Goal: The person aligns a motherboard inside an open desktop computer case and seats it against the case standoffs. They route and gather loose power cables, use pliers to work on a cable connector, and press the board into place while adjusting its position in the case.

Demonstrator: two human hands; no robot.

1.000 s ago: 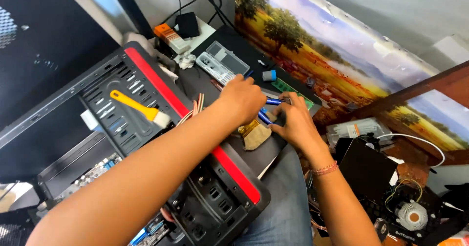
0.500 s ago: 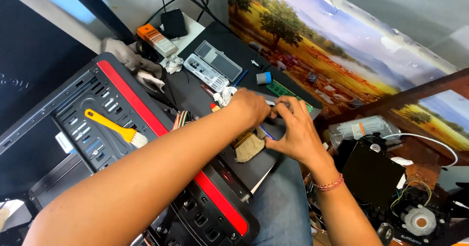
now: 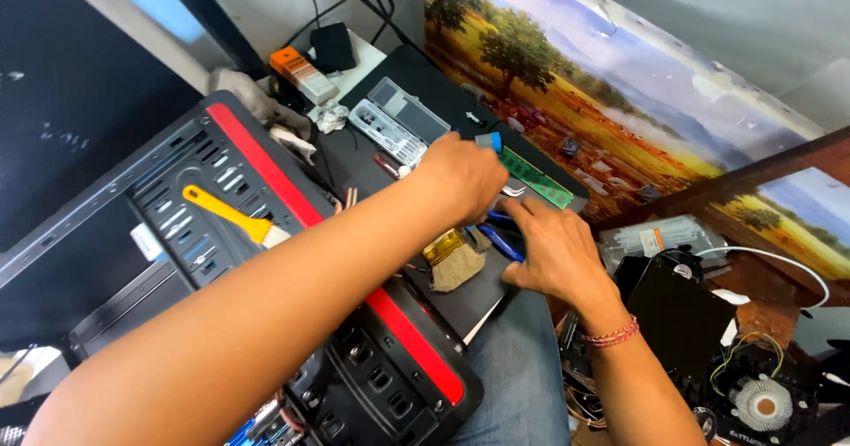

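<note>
Left hand [image 3: 460, 176] has shifted up toward green memory stick [image 3: 534, 177]

So the computer case [image 3: 266, 260] sits on the left with a scraper [image 3: 226, 216] lying on its top panel, and a dark board [image 3: 460, 296] lies just right of it with a brush [image 3: 452, 265] on it. Both hands meet over the board's far end, left hand [image 3: 460, 176] behind the right hand [image 3: 553, 251], and a memory stick [image 3: 536, 179] lies just beyond them. Landscape picture [image 3: 620, 101] leans behind all that, cooler fan [image 3: 761, 402] off at the near right.
</note>
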